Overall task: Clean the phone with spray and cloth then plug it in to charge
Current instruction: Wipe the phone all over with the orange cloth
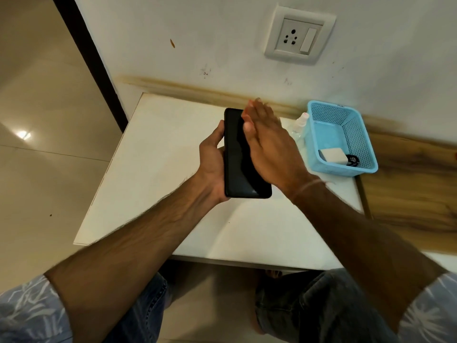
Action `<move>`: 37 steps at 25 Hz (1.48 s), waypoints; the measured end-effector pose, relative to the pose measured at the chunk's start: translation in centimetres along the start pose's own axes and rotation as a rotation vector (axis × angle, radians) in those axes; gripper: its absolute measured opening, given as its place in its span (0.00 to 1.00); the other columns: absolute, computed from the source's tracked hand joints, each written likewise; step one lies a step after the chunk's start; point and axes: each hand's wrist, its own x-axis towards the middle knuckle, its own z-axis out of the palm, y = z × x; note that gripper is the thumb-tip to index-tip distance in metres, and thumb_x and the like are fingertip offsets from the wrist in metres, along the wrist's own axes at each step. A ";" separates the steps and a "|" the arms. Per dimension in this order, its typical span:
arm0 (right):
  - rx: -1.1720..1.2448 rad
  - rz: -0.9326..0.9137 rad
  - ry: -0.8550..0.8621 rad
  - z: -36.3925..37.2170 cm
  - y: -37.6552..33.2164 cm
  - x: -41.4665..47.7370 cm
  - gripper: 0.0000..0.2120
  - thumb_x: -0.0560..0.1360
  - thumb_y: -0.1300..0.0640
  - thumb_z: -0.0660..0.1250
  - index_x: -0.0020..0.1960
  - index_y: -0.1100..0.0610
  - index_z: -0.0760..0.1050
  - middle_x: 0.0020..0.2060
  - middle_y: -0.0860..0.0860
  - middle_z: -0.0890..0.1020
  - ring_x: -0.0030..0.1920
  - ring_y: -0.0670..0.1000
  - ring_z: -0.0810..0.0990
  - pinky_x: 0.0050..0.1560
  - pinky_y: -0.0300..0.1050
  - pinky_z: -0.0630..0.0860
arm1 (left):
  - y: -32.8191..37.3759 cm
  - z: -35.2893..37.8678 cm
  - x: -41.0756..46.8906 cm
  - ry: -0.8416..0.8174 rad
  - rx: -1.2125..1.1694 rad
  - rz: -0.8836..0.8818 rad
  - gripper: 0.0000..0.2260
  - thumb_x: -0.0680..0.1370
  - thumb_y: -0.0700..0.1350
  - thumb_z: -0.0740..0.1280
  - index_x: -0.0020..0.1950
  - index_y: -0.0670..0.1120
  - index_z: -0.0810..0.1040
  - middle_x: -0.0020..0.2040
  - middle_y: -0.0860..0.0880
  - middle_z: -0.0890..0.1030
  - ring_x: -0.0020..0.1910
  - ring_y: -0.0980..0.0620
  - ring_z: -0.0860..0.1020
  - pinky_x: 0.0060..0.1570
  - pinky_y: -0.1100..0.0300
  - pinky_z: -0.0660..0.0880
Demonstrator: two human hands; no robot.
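the phone [237, 159] is held up above the white counter [160, 184], dark screen facing up; the left hand [212, 167] grips it along its left long edge, thumb curled over the side, the other fingers hidden underneath; the right hand [272, 144] is flat with fingers straight, laid across the right part of the screen, and it is blurred, so i cannot tell whether the palm presses the glass or only hovers over it; it holds nothing; no cloth shows anywhere in view; a small clear spray bottle [300, 126] stands on the counter just beside the blue mesh basket [358, 134], which holds a white charger block [332, 155] and a dark cable [352, 160]; the wall socket [299, 37] sits above, well apart from the phone; as a judgement, the phone is stiff, light enough for one hand, and its glass face is smooth and slippery, more so once wet with spray; it would crack if dropped on the tiled floor [44, 144]; the sound hold is the one in use, pinching both long edges with the back in the palm, which leaves the screen free for wiping and the bottom edge free for the cable.
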 end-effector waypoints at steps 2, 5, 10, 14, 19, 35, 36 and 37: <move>-0.084 -0.012 0.023 0.6 -1.4 1.3 0.24 0.85 0.50 0.45 0.78 0.57 0.53 0.78 0.53 0.53 0.78 0.52 0.47 0.77 0.48 0.44 | -0.2 0.0 0.0 -0.045 -0.028 0.001 0.27 0.79 0.64 0.62 0.65 0.44 0.81 0.66 0.43 0.80 0.63 0.43 0.80 0.67 0.49 0.73; -0.094 -0.161 0.002 1.3 -2.5 -0.4 0.23 0.84 0.52 0.47 0.78 0.57 0.55 0.78 0.52 0.55 0.78 0.51 0.48 0.78 0.46 0.42 | 0.0 -0.3 -0.1 -0.123 -0.081 0.007 0.24 0.81 0.60 0.60 0.63 0.44 0.82 0.64 0.48 0.81 0.63 0.47 0.79 0.71 0.53 0.68; -0.023 -0.344 -0.054 0.5 -0.3 -6.6 0.24 0.84 0.51 0.49 0.78 0.55 0.55 0.78 0.48 0.56 0.78 0.45 0.49 0.78 0.45 0.50 | 1.1 -0.7 -0.3 -0.075 0.027 -0.029 0.36 0.78 0.68 0.57 0.68 0.38 0.76 0.57 0.39 0.82 0.54 0.41 0.82 0.56 0.51 0.79; -0.040 -0.190 -0.010 -0.4 2.0 -4.1 0.23 0.84 0.53 0.49 0.78 0.57 0.54 0.78 0.50 0.54 0.78 0.49 0.47 0.78 0.46 0.47 | 0.5 -0.4 -0.2 0.007 0.029 -0.011 0.29 0.78 0.66 0.59 0.56 0.43 0.84 0.50 0.42 0.84 0.44 0.43 0.84 0.48 0.52 0.81; -0.091 -0.038 0.026 0.3 -0.7 2.2 0.24 0.84 0.50 0.45 0.78 0.57 0.54 0.78 0.53 0.54 0.78 0.52 0.47 0.78 0.51 0.46 | 0.0 0.0 -0.3 0.038 0.083 -0.002 0.27 0.77 0.65 0.63 0.58 0.44 0.85 0.57 0.42 0.84 0.53 0.42 0.83 0.56 0.50 0.79; -0.042 -0.038 0.036 0.7 -0.3 0.4 0.24 0.84 0.51 0.46 0.78 0.59 0.54 0.78 0.54 0.53 0.78 0.52 0.46 0.77 0.52 0.51 | -0.1 0.0 -0.5 -0.002 0.073 0.017 0.30 0.78 0.65 0.61 0.68 0.44 0.79 0.69 0.42 0.77 0.64 0.41 0.78 0.67 0.48 0.71; -0.066 -0.042 0.045 1.0 -0.9 0.9 0.24 0.84 0.51 0.46 0.78 0.59 0.54 0.78 0.54 0.53 0.78 0.53 0.47 0.77 0.52 0.50 | -0.1 -0.1 -0.5 -0.023 0.044 0.030 0.29 0.79 0.64 0.60 0.67 0.44 0.80 0.70 0.42 0.77 0.65 0.42 0.78 0.68 0.49 0.71; -0.084 -0.074 0.052 1.2 -1.4 0.8 0.23 0.85 0.51 0.46 0.78 0.59 0.55 0.78 0.54 0.54 0.78 0.53 0.47 0.78 0.51 0.49 | 0.0 -0.2 -0.5 -0.056 0.011 0.037 0.28 0.80 0.63 0.59 0.67 0.44 0.80 0.70 0.44 0.77 0.67 0.43 0.77 0.70 0.50 0.70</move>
